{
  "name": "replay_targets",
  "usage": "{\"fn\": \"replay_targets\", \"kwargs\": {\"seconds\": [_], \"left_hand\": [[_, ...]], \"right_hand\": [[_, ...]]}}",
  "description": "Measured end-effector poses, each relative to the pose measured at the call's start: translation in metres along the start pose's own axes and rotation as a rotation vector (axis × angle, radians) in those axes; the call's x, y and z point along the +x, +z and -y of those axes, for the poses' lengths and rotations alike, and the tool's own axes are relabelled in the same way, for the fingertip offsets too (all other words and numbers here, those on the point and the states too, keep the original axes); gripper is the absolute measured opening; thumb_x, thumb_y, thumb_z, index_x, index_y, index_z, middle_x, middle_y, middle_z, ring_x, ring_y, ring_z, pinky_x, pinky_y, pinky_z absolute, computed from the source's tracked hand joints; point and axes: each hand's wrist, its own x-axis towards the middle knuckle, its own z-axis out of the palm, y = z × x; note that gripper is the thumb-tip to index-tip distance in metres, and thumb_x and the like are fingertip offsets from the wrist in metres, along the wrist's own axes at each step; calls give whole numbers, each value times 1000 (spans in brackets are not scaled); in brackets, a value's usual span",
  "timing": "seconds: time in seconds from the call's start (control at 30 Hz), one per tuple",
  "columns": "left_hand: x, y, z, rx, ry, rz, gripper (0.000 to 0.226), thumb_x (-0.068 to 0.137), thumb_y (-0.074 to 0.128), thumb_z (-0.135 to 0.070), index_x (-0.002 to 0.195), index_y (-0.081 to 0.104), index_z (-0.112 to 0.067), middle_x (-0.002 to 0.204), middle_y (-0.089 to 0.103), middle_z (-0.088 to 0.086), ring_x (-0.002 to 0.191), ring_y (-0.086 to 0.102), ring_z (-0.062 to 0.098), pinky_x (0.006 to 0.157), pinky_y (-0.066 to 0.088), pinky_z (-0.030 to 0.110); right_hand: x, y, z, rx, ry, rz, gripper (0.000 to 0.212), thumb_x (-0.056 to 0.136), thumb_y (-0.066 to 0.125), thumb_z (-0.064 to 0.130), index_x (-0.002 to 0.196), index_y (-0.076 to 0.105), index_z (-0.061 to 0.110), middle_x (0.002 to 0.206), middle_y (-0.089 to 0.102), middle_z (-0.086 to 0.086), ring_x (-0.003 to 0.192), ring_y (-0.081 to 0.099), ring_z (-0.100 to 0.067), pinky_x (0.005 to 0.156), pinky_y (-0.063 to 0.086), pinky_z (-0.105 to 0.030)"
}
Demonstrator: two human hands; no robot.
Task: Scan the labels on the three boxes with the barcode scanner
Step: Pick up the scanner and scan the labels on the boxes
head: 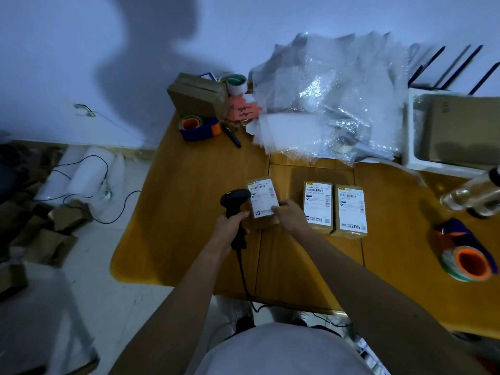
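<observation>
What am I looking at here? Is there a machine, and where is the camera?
No machine: a person works with bare hands, and one camera worn on the head looks down at them. The left hand holds a black barcode scanner, its cable trailing off the wooden table. The right hand tilts up the left box, label facing the scanner. Two more labelled boxes, the middle box and the right box, lie flat side by side. Bubble wrap and tape dispensers sit around them.
</observation>
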Motion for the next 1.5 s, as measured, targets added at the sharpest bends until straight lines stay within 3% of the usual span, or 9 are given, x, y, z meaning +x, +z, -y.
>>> {"fn": "replay_targets", "kwargs": {"seconds": [0.27,0.47,0.6,0.67,0.8,1.07,1.17,1.37,1.5], "left_hand": [[-4,10,-17,2,80,15,29,92,72,-25,117,72,-13,82,68,10,58,64,17,56,54,29],[-14,17,-26,-30,136,21,23,93,70,-20,114,71,-10,74,67,8,56,63,17,56,53,31],[-22,20,-27,-32,171,54,14,93,70,-17,105,72,-11,85,71,10,53,63,16,56,53,32],[-27,22,-26,-16,185,77,6,92,71,-19,97,73,-17,92,72,12,55,63,17,62,52,36],[-43,30,-22,58,205,112,5,93,70,-22,93,75,-23,89,70,13,58,61,17,69,52,40],[-66,39,-14,102,228,185,4,95,69,-21,94,72,-20,103,73,20,55,58,17,70,50,39],[-68,41,-8,135,222,185,4,94,70,-24,93,73,-22,99,73,27,54,59,18,67,51,38],[-72,46,-4,168,174,161,17,93,71,-25,105,73,-14,68,67,12,47,58,14,51,50,26],[-71,47,-9,147,217,187,14,94,69,-22,103,71,-11,88,79,6,52,59,13,58,52,28]], "right_hand": [[3,-16,1,206,18,-91,35,98,62,35,127,61,16,125,67,-11,110,65,-27,95,54,-47],[2,-34,0,385,37,-6,56,94,70,26,143,50,9,132,64,-13,111,64,-25,74,51,-28],[-2,-53,-6,446,57,74,75,87,78,22,149,40,5,131,65,-13,111,67,-27,86,58,-34],[-6,-62,-10,471,37,102,73,86,77,18,148,41,7,128,67,-13,108,69,-27,82,58,-32],[-17,-76,-19,521,11,182,71,85,72,3,149,41,12,125,69,-16,108,72,-31,96,59,-41],[-38,-89,-33,591,-13,244,70,85,70,-4,147,40,6,123,67,-11,108,70,-29,98,58,-44],[-43,-88,-39,545,-8,222,75,79,82,3,143,43,7,124,68,-10,105,73,-27,93,61,-41],[-48,-81,-47,423,-43,178,80,69,91,37,132,51,11,122,70,-7,99,76,-19,79,63,-30],[-50,-84,-49,444,-47,130,74,77,88,29,135,45,12,122,69,-6,102,74,-20,83,63,-35]]}}
